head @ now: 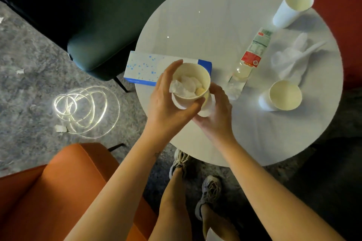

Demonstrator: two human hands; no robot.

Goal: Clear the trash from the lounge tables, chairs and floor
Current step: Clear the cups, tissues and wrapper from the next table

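Observation:
My left hand (pixel 168 101) grips a white paper cup (pixel 195 76) stuffed with crumpled tissue (pixel 186 85), held above the near edge of the round white table (pixel 205 25). My right hand (pixel 217 115) holds a second white cup (pixel 206 108) under the first, mostly hidden. On the table lie an empty plastic bottle (pixel 250 56) with a red label, crumpled white tissues (pixel 293 58), an upright paper cup (pixel 292 7) at the far right and another paper cup (pixel 282 96) on the near right.
A blue-and-white tissue box (pixel 147 67) sits at the table's left edge. A dark green chair (pixel 98 25) stands at the left, an orange chair (pixel 58 182) near me, a red seat (pixel 344 15) at the right. Paper scraps (pixel 60 128) lie on the grey floor.

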